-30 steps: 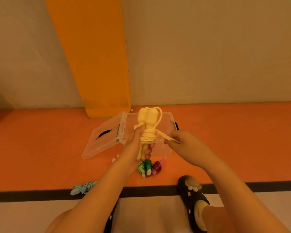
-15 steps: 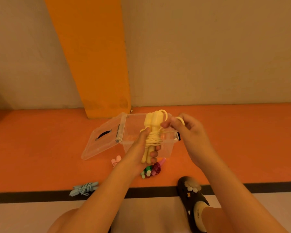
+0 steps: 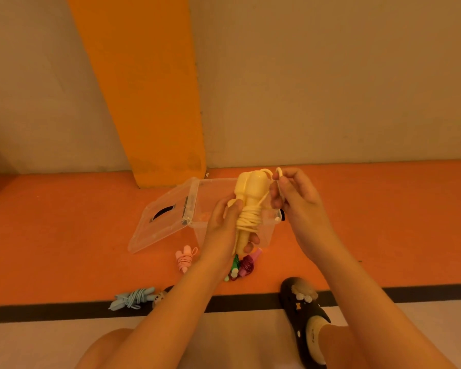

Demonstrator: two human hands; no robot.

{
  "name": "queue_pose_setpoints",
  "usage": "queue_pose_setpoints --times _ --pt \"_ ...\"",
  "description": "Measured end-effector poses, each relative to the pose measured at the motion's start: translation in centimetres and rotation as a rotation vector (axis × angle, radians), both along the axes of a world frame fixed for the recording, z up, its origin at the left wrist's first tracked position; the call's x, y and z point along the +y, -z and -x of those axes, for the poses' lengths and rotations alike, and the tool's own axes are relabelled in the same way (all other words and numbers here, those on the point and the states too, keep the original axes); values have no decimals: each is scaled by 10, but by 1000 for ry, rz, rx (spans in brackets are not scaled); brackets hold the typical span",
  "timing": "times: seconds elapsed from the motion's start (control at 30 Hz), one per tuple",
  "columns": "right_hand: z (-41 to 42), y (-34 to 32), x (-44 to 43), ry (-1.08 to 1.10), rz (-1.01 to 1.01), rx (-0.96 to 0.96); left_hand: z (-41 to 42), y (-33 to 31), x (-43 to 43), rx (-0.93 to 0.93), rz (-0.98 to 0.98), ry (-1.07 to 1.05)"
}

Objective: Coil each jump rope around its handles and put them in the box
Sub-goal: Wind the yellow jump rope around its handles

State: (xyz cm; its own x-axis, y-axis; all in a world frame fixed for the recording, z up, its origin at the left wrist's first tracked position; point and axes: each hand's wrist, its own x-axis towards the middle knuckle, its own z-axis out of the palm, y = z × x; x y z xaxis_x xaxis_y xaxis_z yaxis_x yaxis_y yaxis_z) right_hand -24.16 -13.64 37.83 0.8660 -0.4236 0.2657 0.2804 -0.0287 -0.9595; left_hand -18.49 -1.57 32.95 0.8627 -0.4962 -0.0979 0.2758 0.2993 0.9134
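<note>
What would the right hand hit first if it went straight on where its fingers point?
Likely the bulbous tops of the yellow plastic jump rope handles that the left hand grips; depth is unclear.

The yellow jump rope [image 3: 248, 209] is held upright over the clear plastic box [image 3: 268, 234], its cord coiled round the paired handles and one loop loose at the top. The box sits open on the floor. Coiled on the floor in front lie a pink rope [image 3: 184, 258], a green rope [image 3: 234, 267], a magenta rope [image 3: 248, 264] and a blue rope [image 3: 133, 298].
</note>
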Motion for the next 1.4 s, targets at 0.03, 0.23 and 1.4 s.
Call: queue_pose_setpoints --times 0.03,0.23,1.4 --pt "-3 3 0 72 -7 23 2 -2 0 1 5 -12" --pt "-11 18 6 38 -92 69 8 -5 -2 -42 -57 -8" --pt "-3 14 19 169 218 -7 4 -19 13 -73 -82 36"
